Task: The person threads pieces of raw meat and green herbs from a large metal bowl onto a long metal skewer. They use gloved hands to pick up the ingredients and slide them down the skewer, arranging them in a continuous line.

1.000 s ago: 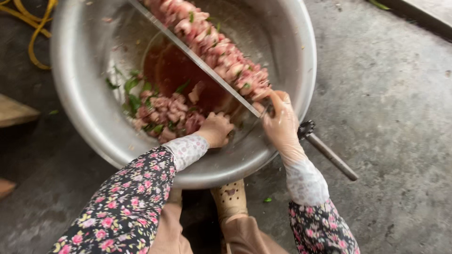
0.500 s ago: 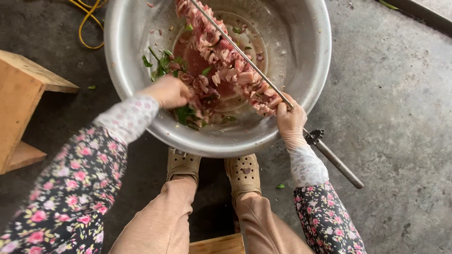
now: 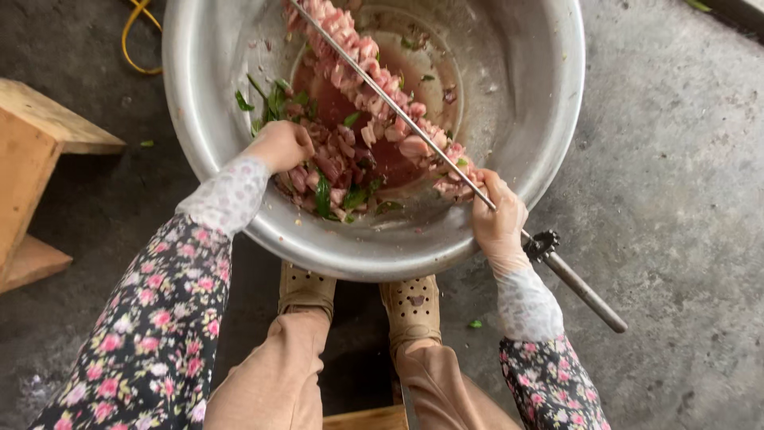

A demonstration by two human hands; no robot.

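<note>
Grey concrete floor (image 3: 676, 159) carries a wide steel basin (image 3: 549, 119) with a wooden stool (image 3: 40, 151) at the left and a yellow cord (image 3: 135, 24) at the far left. At the basin's near right rim, the right hand (image 3: 497, 219) has its fingers curled tight around a long metal skewer (image 3: 382, 91) threaded with raw meat pieces (image 3: 358, 60), its handle end jutting out to the right. The left hand (image 3: 278, 147) reaches into the loose meat and green leaves (image 3: 334, 171) in the basin's near left, fingers buried, so I cannot tell their spread.
</note>
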